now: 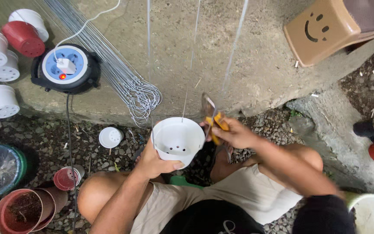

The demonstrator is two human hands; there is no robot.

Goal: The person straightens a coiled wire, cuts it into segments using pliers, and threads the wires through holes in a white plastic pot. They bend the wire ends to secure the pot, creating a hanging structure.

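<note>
Head view: two hands work a white pot (178,139) over gravel, just below a concrete step (239,60).

Left of the pot lie a cable reel (66,68) and a wire bundle (122,78). Gripping the pot's near rim is the left hand (154,162); touching its right rim, the right hand (234,132) is clenched on yellow-handled pliers (212,119). Far right of the pot sits a brown stool (325,28).

White perforated plastic pot (177,139), upright, mouth up, wires rising from rim; yellow-handled pliers (211,118) at its right edge.
</note>
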